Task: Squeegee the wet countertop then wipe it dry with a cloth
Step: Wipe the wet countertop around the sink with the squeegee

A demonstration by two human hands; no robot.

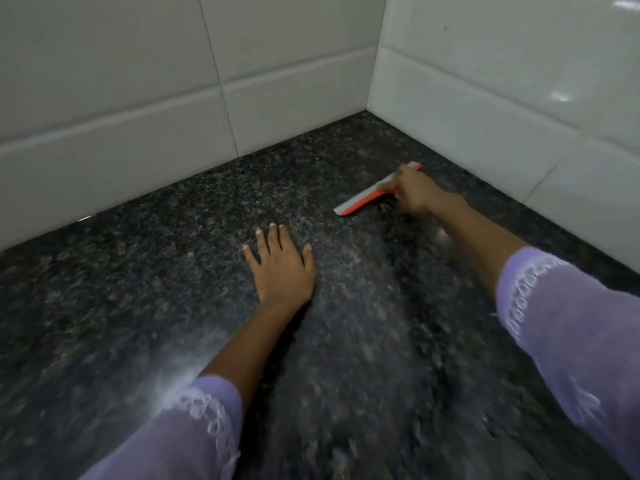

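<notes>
Two arms reach out over a dark speckled countertop (138, 289) that runs into a corner of pale tiled wall (104, 81); the wall on the left side runs along the back edge of the counter, and a second tiled wall (502, 98) closes it in on the right, so the stone narrows to a wedge at the far corner. Toward the left, a bright glare sits on the stone near the lilac sleeve (180, 438) with its white lace trim; from that sleeve the forearm leads up to the left hand (282, 268), which lies flat on the counter, palm down, fingers straight and slightly spread, holding nothing. Further right and nearer the corner, the squeegee (363, 199) lies with its blade along the stone, white edge facing left, orange body behind it; the right hand (412, 194) is clenched round its middle, covering part of it, with one end poking out past the knuckles toward the right-hand wall. That wall stands just beyond the tool. The right forearm runs back to another lilac sleeve (571, 323) at the right edge. Faint streaks blur the counter near the viewer.
</notes>
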